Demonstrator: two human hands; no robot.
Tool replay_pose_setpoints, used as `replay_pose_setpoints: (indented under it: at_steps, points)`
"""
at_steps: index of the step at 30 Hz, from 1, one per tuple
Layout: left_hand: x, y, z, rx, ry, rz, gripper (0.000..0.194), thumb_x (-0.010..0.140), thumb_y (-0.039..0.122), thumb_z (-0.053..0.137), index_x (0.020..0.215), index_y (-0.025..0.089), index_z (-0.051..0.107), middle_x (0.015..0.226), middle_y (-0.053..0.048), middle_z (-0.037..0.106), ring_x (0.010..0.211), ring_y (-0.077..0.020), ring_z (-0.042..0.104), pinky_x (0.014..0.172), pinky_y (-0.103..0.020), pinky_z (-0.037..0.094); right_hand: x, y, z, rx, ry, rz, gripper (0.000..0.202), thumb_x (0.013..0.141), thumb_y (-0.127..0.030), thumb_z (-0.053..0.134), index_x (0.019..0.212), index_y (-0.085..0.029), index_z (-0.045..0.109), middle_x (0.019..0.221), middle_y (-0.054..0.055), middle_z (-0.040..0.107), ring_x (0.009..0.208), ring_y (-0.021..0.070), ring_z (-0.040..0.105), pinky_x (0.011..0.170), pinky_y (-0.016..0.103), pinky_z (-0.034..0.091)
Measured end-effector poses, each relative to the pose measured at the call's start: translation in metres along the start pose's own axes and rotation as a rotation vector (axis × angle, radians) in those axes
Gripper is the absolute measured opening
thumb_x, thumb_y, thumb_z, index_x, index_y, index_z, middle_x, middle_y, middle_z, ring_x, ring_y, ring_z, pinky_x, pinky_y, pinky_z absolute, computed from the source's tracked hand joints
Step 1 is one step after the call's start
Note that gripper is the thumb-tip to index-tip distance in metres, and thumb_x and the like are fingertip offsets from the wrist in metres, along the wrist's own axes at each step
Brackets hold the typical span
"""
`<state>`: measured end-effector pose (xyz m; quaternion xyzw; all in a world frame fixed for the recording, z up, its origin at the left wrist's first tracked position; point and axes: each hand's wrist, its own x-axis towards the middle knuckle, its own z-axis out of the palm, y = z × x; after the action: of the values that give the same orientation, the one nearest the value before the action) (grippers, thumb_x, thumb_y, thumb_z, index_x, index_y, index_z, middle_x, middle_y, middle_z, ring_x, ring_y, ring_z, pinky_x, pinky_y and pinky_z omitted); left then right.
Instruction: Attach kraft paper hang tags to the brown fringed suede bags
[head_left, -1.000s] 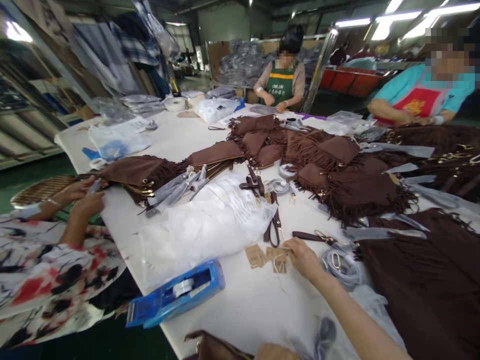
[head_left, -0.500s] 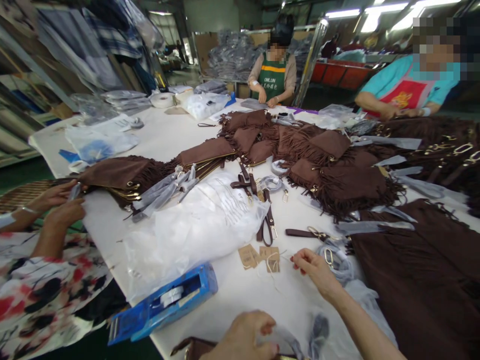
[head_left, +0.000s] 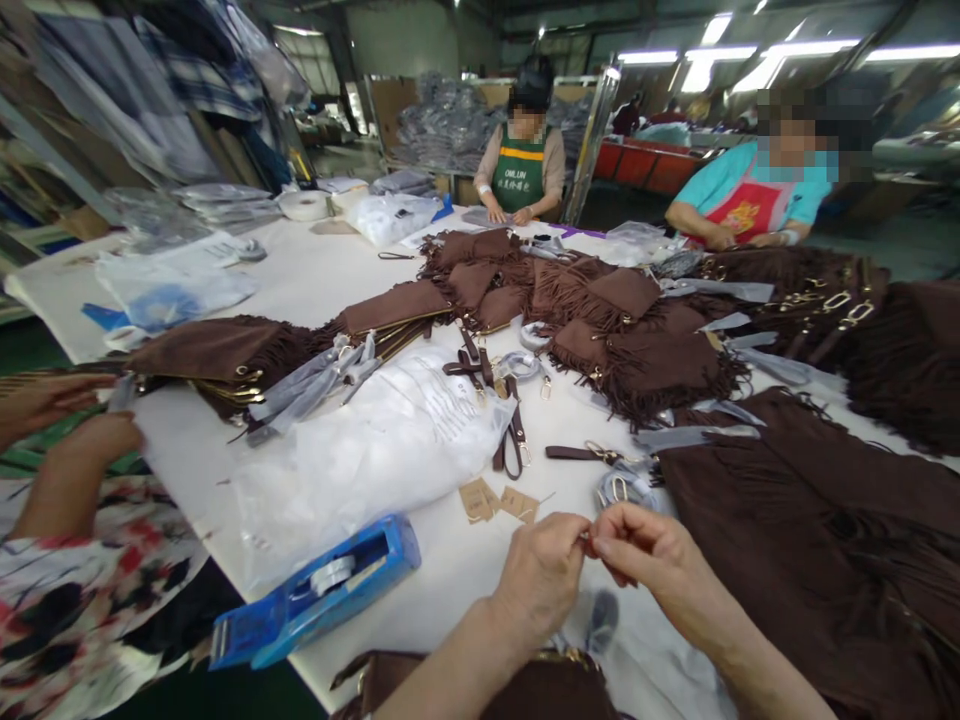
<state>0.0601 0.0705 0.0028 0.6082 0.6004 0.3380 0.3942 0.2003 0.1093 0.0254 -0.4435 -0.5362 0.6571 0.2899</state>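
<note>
My left hand (head_left: 541,578) and my right hand (head_left: 651,552) meet fingertip to fingertip above the table's near part, both pinched closed. Whatever lies between the fingertips is too small or hidden to make out. Below my left forearm is a brown zippered bag (head_left: 551,690), partly covered by the arm. Just beyond my left hand lie brown card tags (head_left: 477,500) with pale string. A brown wrist strap (head_left: 571,453) with a gold clasp rests behind my right hand, beside a plastic-wrapped coil with gold clips (head_left: 626,487).
A blue tape dispenser (head_left: 319,590) and a large white plastic bag (head_left: 375,450) lie to the left. Brown fringed bags (head_left: 660,365) are heaped beyond, and brown fringed material (head_left: 787,540) lies on the right. A co-worker's hands (head_left: 90,440) are at the left edge; two people stand across the table.
My left hand has risen from the bag at the bottom to meet my right hand, which moved slightly down. The view has shifted right. The co-worker's hands at left have moved slightly.
</note>
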Motion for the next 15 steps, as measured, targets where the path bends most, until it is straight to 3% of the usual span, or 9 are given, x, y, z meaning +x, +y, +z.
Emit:
replay_pose_setpoints:
  at_steps: [3, 7, 10, 15]
  points:
    - [0.002, 0.016, -0.014, -0.174, -0.061, -0.093, 0.024, 0.078, 0.018, 0.041, 0.084, 0.018, 0.065, 0.070, 0.000, 0.063, 0.059, -0.0116, 0.058, 0.060, -0.023, 0.047, -0.008, 0.001, 0.004, 0.156, 0.113, -0.055, 0.022, 0.075, -0.037, 0.062, 0.083, -0.017, 0.061, 0.057, -0.004, 0.051, 0.046, 0.0082, 0.041, 0.046, 0.022, 0.032]
    - [0.000, 0.030, -0.031, -0.170, -0.041, 0.016, 0.021, 0.078, 0.022, 0.048, 0.079, 0.022, 0.070, 0.084, 0.001, 0.058, 0.063, -0.0091, 0.056, 0.073, -0.025, 0.046, -0.012, 0.001, 0.017, 0.392, -0.006, 0.047, 0.040, 0.067, -0.030, 0.069, 0.104, -0.021, 0.057, 0.072, -0.001, 0.061, 0.052, 0.0097, 0.051, 0.050, 0.023, 0.040]
    - [-0.004, 0.031, -0.035, -0.071, 0.012, 0.028, 0.019, 0.076, 0.023, 0.053, 0.079, 0.025, 0.071, 0.082, 0.000, 0.052, 0.076, -0.0120, 0.054, 0.079, -0.027, 0.043, -0.013, 0.005, 0.022, 0.405, -0.038, 0.041, 0.036, 0.066, -0.033, 0.071, 0.098, -0.019, 0.062, 0.065, -0.001, 0.061, 0.055, 0.0111, 0.054, 0.055, 0.023, 0.042]
    - [-0.012, 0.015, -0.028, -0.176, -0.035, -0.008, 0.019, 0.077, 0.029, 0.054, 0.080, 0.021, 0.071, 0.076, -0.001, 0.054, 0.076, -0.0139, 0.051, 0.069, -0.025, 0.041, -0.018, 0.021, 0.014, 0.105, -0.003, -0.003, 0.023, 0.072, -0.038, 0.066, 0.082, -0.018, 0.068, 0.060, -0.002, 0.059, 0.056, 0.0104, 0.051, 0.057, 0.023, 0.042]
